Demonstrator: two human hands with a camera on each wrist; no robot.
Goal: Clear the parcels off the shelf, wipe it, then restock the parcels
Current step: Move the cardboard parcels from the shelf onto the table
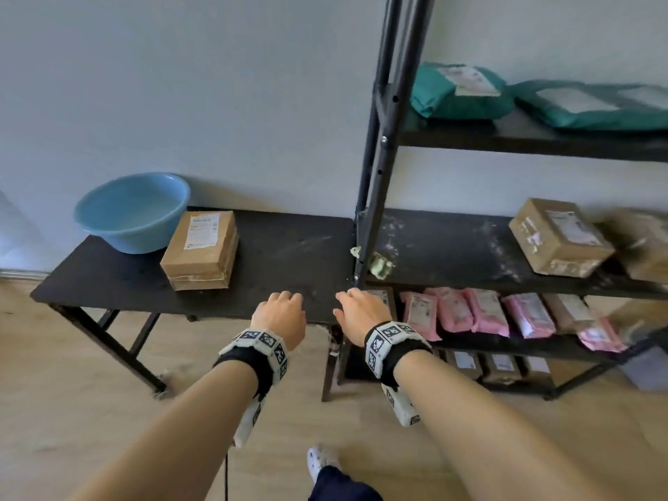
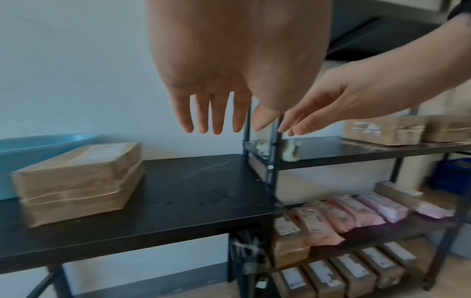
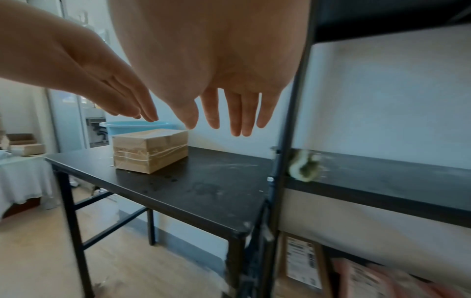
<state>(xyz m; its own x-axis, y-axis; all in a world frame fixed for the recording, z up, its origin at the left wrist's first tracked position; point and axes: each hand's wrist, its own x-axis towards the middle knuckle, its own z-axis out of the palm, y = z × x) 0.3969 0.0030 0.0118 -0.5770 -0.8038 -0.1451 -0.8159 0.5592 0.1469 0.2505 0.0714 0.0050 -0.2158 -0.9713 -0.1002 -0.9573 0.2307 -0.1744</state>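
Note:
A brown cardboard parcel (image 1: 200, 249) (image 2: 76, 181) (image 3: 150, 152) lies on the black side table (image 1: 274, 254) beside the shelf unit. Two more brown parcels (image 1: 560, 238) (image 2: 382, 130) remain on the dusty middle shelf (image 1: 452, 251) at its right end. A crumpled greenish cloth (image 1: 379, 263) (image 3: 304, 166) lies at that shelf's left corner. My left hand (image 1: 280, 310) (image 2: 211, 113) and right hand (image 1: 359, 309) (image 3: 229, 113) hover side by side, fingers straight and empty, above the table's front right edge.
A blue basin (image 1: 132, 211) stands at the table's back left. Teal mail bags (image 1: 459, 92) lie on the upper shelf, pink bags (image 1: 480, 312) on the lower one, and several brown boxes (image 1: 499, 367) on the bottom one. Black uprights (image 1: 383, 139) stand between table and shelf.

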